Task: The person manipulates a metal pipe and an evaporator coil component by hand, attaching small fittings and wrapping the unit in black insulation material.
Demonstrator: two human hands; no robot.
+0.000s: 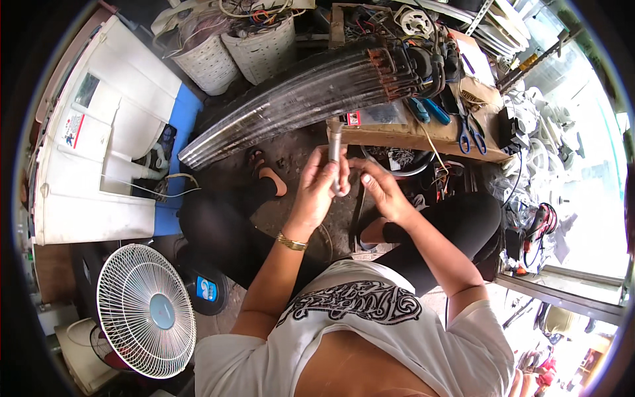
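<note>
1. Head view: my left hand [316,192] grips the grey metal tube [336,155] upright, just below the workbench [410,135], keeping it steady.
2. My right hand [382,192] pinches its lower end, fingers narrowed.

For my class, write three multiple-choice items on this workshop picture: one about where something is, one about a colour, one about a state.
1. Where is the white fan guard?
A. On the floor at the person's left
B. On the wooden bench
C. In a basket

2. What colour are the handles of the scissors on the bench?
A. Red
B. Blue
C. Yellow

3. How does the left hand stand to the grey metal tube?
A. Apart from it
B. Flat beneath it
C. Closed around it, tube upright

Answers:
1 A: the round guard lies low at the left, beside the person's leg.
2 B: both finger loops show blue against the wood.
3 C: the fingers wrap the tube's lower part, while the right hand touches near its lower end.
</note>
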